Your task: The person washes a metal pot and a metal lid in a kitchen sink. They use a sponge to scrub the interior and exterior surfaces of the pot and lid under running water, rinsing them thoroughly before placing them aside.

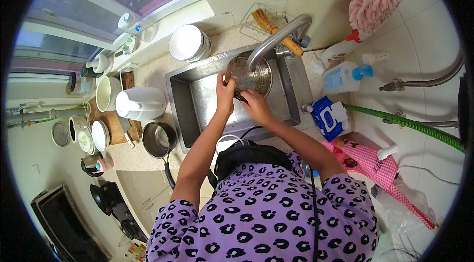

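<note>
A round metal pot or basin [261, 79] is in the sink [198, 95], beneath the curved faucet [281, 34]. My left hand [225, 93] grips its left rim, with the thumb reaching over the edge. The fingers of my right hand [255, 106] are curled at the near rim, partly hidden behind the knuckles. Whether that hand also holds something small, such as a cloth, cannot be made out. The vessel's underside is out of sight.
Stacked white bowls [187, 43] stand behind the sink. Left of it are a saucepan [158, 140], a white electric kettle [140, 103] and a knife [126, 130] on a cutting board [111, 123]. Rightward are a wipes pack [327, 118] and a bottle [342, 77]. A brush [276, 30] lies by the faucet.
</note>
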Available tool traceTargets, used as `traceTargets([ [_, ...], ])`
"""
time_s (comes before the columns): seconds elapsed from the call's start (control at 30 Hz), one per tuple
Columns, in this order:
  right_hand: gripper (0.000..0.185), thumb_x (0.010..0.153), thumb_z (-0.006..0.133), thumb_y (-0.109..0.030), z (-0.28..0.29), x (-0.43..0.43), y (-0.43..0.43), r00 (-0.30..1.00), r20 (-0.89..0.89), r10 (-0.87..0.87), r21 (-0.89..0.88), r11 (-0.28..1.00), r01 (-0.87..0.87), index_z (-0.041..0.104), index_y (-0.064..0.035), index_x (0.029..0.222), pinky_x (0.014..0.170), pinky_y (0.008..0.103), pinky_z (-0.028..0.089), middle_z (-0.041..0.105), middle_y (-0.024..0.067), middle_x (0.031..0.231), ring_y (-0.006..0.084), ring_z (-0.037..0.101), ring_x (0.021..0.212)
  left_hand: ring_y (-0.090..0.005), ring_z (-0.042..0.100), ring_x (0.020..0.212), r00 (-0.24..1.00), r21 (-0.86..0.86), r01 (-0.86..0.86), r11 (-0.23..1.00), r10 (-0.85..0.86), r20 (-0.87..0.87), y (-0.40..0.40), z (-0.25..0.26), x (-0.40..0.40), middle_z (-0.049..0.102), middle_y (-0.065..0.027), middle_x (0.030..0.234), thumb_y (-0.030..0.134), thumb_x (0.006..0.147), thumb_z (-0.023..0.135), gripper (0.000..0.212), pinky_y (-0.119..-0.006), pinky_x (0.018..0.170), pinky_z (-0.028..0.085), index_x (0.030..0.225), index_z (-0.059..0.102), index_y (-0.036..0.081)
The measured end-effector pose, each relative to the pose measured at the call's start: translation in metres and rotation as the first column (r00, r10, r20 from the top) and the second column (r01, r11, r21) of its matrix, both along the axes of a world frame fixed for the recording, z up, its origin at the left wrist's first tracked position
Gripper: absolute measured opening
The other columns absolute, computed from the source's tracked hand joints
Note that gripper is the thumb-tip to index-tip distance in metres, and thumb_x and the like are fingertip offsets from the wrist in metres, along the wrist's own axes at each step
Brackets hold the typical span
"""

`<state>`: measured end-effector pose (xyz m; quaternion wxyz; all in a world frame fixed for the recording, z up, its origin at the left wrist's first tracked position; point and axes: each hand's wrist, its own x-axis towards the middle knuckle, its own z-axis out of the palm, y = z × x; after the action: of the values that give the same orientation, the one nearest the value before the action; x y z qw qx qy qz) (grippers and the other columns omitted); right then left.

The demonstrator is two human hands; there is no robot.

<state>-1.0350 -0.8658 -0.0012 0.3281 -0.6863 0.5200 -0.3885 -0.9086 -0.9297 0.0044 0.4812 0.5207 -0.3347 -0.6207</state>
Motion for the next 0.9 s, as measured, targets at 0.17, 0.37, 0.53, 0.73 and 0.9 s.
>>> traceTargets([
  [0.17, 0.018, 0.076, 0.058, -0.007, -0.017, -0.065, -0.012, 0.832, -0.493, 0.253, -0.079, 0.940, -0.333, 0.061, -0.0067, 0.093, 0.088, 0.0421, 0.047, 0.059, 0.0098, 0.092, 0.0268, 0.059, 0.098, -0.0174, 0.058, 0.099, 0.997, 0.109, 0.041, 0.993, -0.033, -0.073, -0.009, -0.014, 0.013, 0.059, -0.0087, 0.114, 0.014, 0.085, 0.064, 0.050, -0.030, 0.086, 0.047, 0.131, 0.048, 0.002],
  [0.37, 0.014, 0.076, 0.057, -0.011, -0.026, -0.095, -0.040, 0.660, -0.742, 0.118, -0.336, 0.787, -0.518, 0.062, -0.0059, 0.088, 0.093, 0.0398, 0.045, 0.058, 0.0066, 0.092, 0.0235, 0.058, 0.096, -0.0211, 0.059, 0.098, 0.967, 0.310, 0.255, 0.916, -0.235, -0.099, -0.027, 0.010, 0.021, 0.058, -0.0084, 0.115, 0.030, 0.086, 0.064, 0.054, -0.035, 0.076, 0.051, 0.132, 0.046, 0.006],
  [0.53, 0.013, 0.076, 0.058, -0.012, -0.021, -0.058, -0.012, 0.725, -0.666, 0.176, -0.164, 0.914, -0.372, 0.062, -0.0054, 0.087, 0.086, 0.0393, 0.048, 0.057, 0.0070, 0.092, 0.0238, 0.058, 0.093, -0.0266, 0.050, 0.113, 0.951, 0.368, 0.289, 0.884, -0.310, -0.003, -0.020, -0.005, 0.029, 0.045, -0.0131, 0.129, 0.049, 0.083, 0.068, 0.078, -0.045, 0.083, 0.050, 0.138, 0.030, 0.009],
  [0.73, 0.011, 0.079, 0.058, -0.007, -0.024, -0.009, -0.007, 0.863, -0.505, 0.025, -0.202, 0.968, -0.147, 0.062, -0.0023, 0.088, 0.081, 0.0429, 0.050, 0.059, 0.0121, 0.098, 0.0300, 0.059, 0.097, -0.0277, 0.052, 0.113, 0.958, 0.243, 0.276, 0.930, -0.285, 0.004, 0.009, 0.007, 0.005, 0.043, -0.0133, 0.131, 0.037, 0.085, 0.067, 0.077, -0.043, 0.084, 0.052, 0.143, 0.023, 0.012],
  [0.9, 0.017, 0.079, 0.065, -0.009, -0.012, -0.031, -0.017, 0.887, -0.198, 0.417, 0.183, 0.905, -0.385, 0.060, -0.0009, 0.093, 0.081, 0.0439, 0.048, 0.058, 0.0148, 0.099, 0.0340, 0.058, 0.094, -0.0226, 0.055, 0.112, 0.968, 0.201, 0.222, 0.954, -0.192, -0.159, 0.013, -0.016, 0.024, 0.048, -0.0087, 0.132, 0.030, 0.094, 0.053, 0.056, -0.039, 0.082, 0.053, 0.144, 0.030, 0.017],
])
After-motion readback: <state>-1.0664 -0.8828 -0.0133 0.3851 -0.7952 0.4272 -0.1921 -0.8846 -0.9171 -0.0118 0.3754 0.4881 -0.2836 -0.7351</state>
